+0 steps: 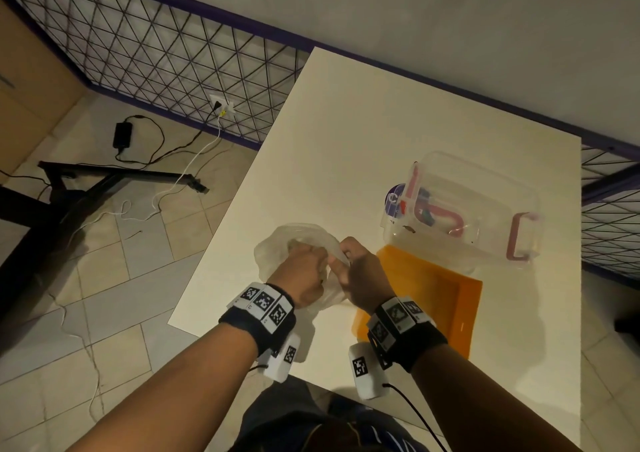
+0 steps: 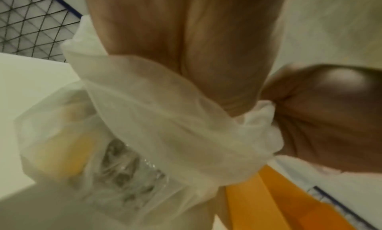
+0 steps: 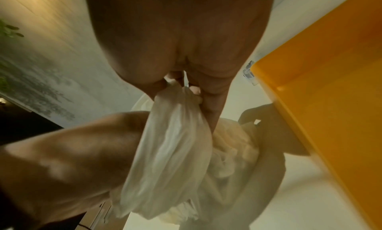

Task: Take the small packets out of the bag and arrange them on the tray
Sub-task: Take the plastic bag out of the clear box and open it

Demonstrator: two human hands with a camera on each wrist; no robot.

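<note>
Nearest the head camera, two forearms with marker-covered wristbands are seen reaching forward over the table [image 1: 346, 139]. The left hand [image 1: 304, 271] is buried in the mouth of the bag [image 1: 277, 243], whose film is gathered round the wrist in the left wrist view; its fingers are hidden by the plastic, so whether they are curled on anything cannot be told. The right hand [image 1: 360, 275] is clenched on the bag's rim, a bunch of film being pinched between thumb and fingers [image 3: 198, 94] in the right wrist view.

The bag lies on the table at about 10 o'clock from the tray [image 1: 443, 299], just beside it. The packets [image 2: 128, 165] are made out through the film only as a yellow patch and a clear crinkled wrapper; none has been laid on the tray.

The coming move is judged to turn on this: the packets lie beyond the left hand's fingers, deeper in the bag toward 11 o'clock, while the tray lies at about 3 o'clock from the grip, under the right forearm. The left hand is the nearer to the packets; the right is nearer the tray. A packet's long axis cannot be read through the plastic.

The near part of the tray is covered by the right wrist. A clear box [image 1: 464, 209] stands at 12 o'clock from the tray.
</note>
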